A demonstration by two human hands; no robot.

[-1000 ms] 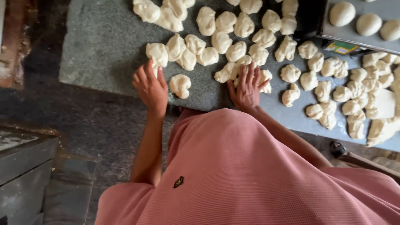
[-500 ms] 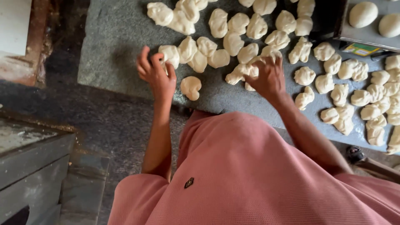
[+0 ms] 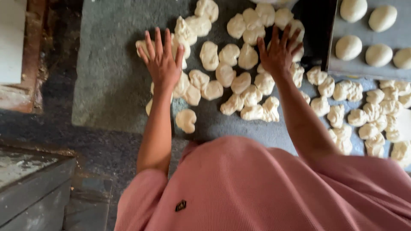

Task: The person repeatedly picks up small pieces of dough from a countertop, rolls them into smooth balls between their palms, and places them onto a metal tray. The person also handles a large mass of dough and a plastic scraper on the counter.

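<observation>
Item: rough dough pieces (image 3: 239, 81), pale and irregular, lying in a loose heap across the middle of a grey stone slab (image 3: 107, 77). Many touch or overlap; one piece (image 3: 186, 120) lies apart at the near edge, close to the person's pink shirt (image 3: 257, 188).

Left hand (image 3: 162, 64): flat, palm down, fingers spread, resting on the pieces at the heap's left end. It covers them and pinches nothing.

Right hand (image 3: 280, 53): likewise flat with fingers fanned, pressed onto pieces at the upper right of the heap, just beside a dark tray (image 3: 342, 70).

Adjacent: rounded dough balls (image 3: 349, 47), smooth and well spaced, on that tray at the upper right. More rough pieces (image 3: 372, 115) run along the slab's right side (some cut off by the frame).

Surroundings: dark floor (image 3: 55, 128) on the left; a grey metal box edge (image 3: 30, 179) at lower left.

Risks, as judged: pieces under the open palms could stick together or smear, since they already crowd one another; the lone near piece could be nudged off the slab's edge by a forearm.
</observation>
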